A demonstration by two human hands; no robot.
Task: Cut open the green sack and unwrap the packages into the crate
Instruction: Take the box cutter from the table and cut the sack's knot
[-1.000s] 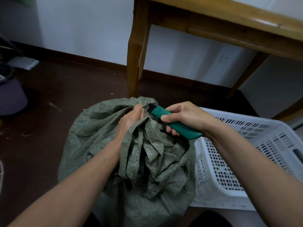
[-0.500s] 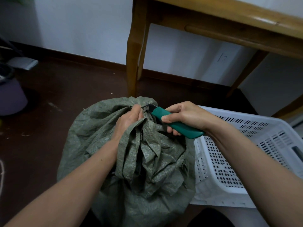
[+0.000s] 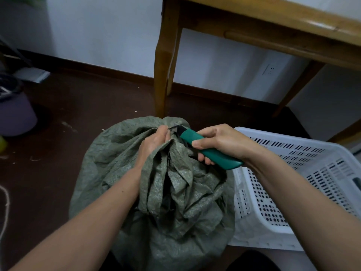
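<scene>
A bulging green woven sack [image 3: 109, 167] stands on the dark floor in front of me, its mouth bunched and tied at the top. My left hand [image 3: 154, 143] grips the gathered neck of the sack. A green-handled utility knife [image 3: 211, 151] is held in my right hand [image 3: 220, 141], its blade tip against the tied neck just beside my left fingers. A white perforated plastic crate [image 3: 293, 182] sits right of the sack, touching it. The sack's contents are hidden.
A wooden table [image 3: 273, 20] stands behind the sack, one leg [image 3: 164, 71] just beyond it, against a white wall. A purple bucket [image 3: 15, 112] stands at the far left. A piece of string [image 3: 5, 208] lies on the floor at the left edge.
Both hands hold nearly the same pose. The knife blade has shifted slightly at the sack's neck, and the view has crept a little closer.
</scene>
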